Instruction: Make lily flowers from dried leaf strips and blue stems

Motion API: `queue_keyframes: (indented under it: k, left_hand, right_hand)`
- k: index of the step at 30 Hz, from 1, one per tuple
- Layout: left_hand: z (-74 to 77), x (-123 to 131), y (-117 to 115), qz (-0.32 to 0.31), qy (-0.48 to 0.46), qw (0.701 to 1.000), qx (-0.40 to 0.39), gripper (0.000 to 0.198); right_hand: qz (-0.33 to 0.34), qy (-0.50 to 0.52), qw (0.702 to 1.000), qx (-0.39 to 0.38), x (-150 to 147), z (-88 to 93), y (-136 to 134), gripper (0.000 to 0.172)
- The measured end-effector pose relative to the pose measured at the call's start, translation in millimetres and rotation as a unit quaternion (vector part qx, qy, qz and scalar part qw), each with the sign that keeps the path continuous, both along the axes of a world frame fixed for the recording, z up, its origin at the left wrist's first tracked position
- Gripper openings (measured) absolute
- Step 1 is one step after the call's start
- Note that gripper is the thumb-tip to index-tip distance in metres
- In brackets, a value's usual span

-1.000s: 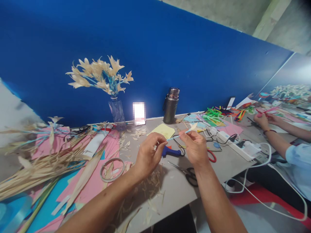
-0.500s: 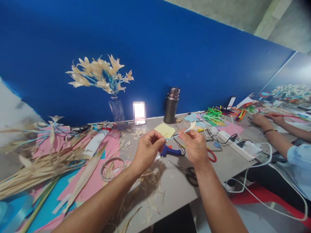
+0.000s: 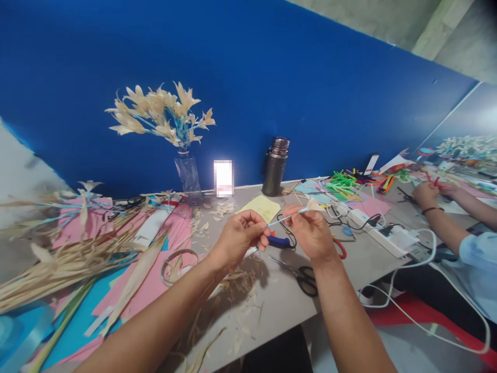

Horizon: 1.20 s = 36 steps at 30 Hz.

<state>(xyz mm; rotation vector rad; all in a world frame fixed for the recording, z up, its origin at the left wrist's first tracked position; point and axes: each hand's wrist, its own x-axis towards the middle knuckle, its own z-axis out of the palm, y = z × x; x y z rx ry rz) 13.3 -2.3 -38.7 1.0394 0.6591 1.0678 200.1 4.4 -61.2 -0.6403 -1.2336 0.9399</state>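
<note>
Between my hands runs a thin light-blue flower stem (image 3: pixel 282 218), with a pale husk flower (image 3: pixel 312 205) at its right end. My left hand (image 3: pixel 244 234) is closed, pinching the stem's left end between thumb and fingertips. My right hand (image 3: pixel 310 232) is closed round the stem near the flower. Below my left hand lies a blue-handled tool (image 3: pixel 280 242), probably a glue gun, partly hidden. Black-handled scissors (image 3: pixel 305 278) lie open below my right hand. A yellow sheet of paper (image 3: pixel 262 207) is on the table behind the hands.
Similar husk flowers (image 3: pixel 166 111) stand in a clear plastic bottle (image 3: pixel 189 178). A dark thermos (image 3: pixel 276 168) is at the wall. Dried husks (image 3: pixel 50 277) and a tape roll (image 3: pixel 178 267) lie left. To the right are a power strip (image 3: pixel 378 238) and a co-worker's hands (image 3: pixel 427 196).
The flower has tipped over to point right, and the stem slants more between my hands. My left hand has moved slightly right. The co-worker's hands have come together around something red.
</note>
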Motion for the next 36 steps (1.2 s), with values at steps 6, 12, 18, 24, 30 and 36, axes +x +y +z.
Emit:
queue_keyframes:
  k: [6, 12, 18, 24, 30, 36]
  left_hand:
    - [2.5, 5.2, -7.4, 0.065, 0.029, 0.992, 0.099, 0.021]
    - [2.9, 4.8, -9.1, 0.058, 0.049, 0.992, 0.098, 0.021]
    - [-0.9, 4.4, -6.0, 0.026, 0.053, 0.997, 0.055, 0.019]
    - [-1.0, 9.6, -13.5, 0.089, 0.106, 0.98, 0.146, 0.01]
    - [-9.3, 6.1, -10.7, 0.143, 0.191, 0.934, 0.265, 0.009]
    - [-21.8, 0.7, -5.1, 0.234, 0.235, 0.769, 0.546, 0.016]
  right_hand:
    - [0.034, 0.162, 0.982, -0.091, -9.5, 0.4, -1.9, 0.024]
    - [0.03, 0.126, 0.988, -0.089, -7.2, 1.4, -3.5, 0.018]
    - [0.021, 0.115, 0.99, -0.073, -6.3, -0.1, -3.7, 0.018]
    - [-0.022, 0.104, 0.991, -0.077, -6.9, 0.8, -2.0, 0.021]
    - [-0.01, 0.097, 0.993, -0.06, -5.4, -0.8, -3.0, 0.019]
    - [0.002, 0.105, 0.993, -0.045, -4.9, -2.0, -4.2, 0.014]
